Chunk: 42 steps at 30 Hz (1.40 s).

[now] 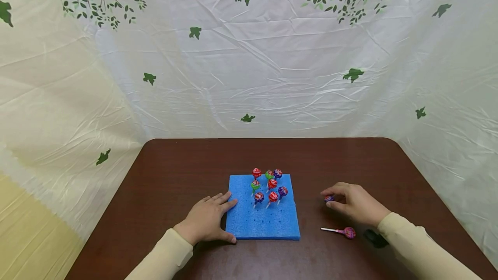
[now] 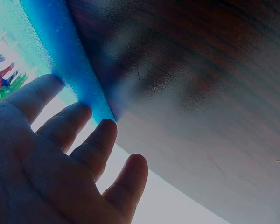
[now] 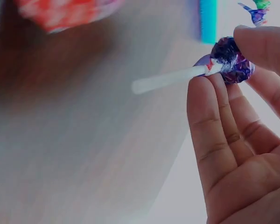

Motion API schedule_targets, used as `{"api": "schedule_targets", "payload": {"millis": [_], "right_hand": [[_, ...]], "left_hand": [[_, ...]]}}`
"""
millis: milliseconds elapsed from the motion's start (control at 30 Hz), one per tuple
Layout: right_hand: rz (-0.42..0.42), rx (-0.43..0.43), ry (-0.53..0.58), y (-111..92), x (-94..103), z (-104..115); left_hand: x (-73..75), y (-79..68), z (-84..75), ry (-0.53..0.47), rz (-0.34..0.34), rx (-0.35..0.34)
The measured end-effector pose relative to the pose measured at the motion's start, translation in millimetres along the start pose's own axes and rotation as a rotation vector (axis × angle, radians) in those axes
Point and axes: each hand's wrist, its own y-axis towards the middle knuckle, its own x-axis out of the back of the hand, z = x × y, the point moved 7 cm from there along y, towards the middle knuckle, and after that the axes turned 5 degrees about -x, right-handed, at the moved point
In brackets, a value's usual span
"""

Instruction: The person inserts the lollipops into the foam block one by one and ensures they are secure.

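Observation:
My right hand (image 1: 355, 203) pinches a lollipop in a dark purple wrapper (image 3: 231, 63) by its head, right of the board. In the right wrist view its white stick points out to the left, past the fingertips. My left hand (image 1: 210, 218) lies flat with spread fingers against the left edge of a blue foam board (image 1: 264, 228). Fingertips (image 2: 51, 84) meet that edge in the left wrist view. Several lollipops (image 1: 273, 196) in red, green and purple wrappers stand by their sticks in the board's back and middle. Small holes dot the front part.
Another lollipop (image 1: 349, 232), pink and purple, lies on the dark brown table (image 1: 186, 163) in front of the right hand, its stick pointing left. A dark oval patch (image 1: 375, 238) shows beside the right sleeve. White sheeting (image 1: 272, 111) with green leaf shapes hangs behind the table.

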Motion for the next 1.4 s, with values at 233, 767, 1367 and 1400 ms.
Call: {"api": "schedule_targets", "payload": {"millis": [233,767,1367,1400], "right_hand": [[-0.016,-0.013,0.066,13,-3.4,15],[-0.193,0.022,0.273,28,-21.5,57],[-0.264,0.023,0.375,32,-44.1,68],[-0.265,0.02,0.375,32,-44.3,68]], "left_hand": [[-0.9,-0.1,-0.5,-0.002,0.001,0.003],[-0.4,-0.1,-0.5,0.006,-0.001,0.001],[1.4,-0.1,-1.7,-0.002,0.002,0.002],[1.6,-0.1,-1.7,-0.001,0.001,0.002]]}}
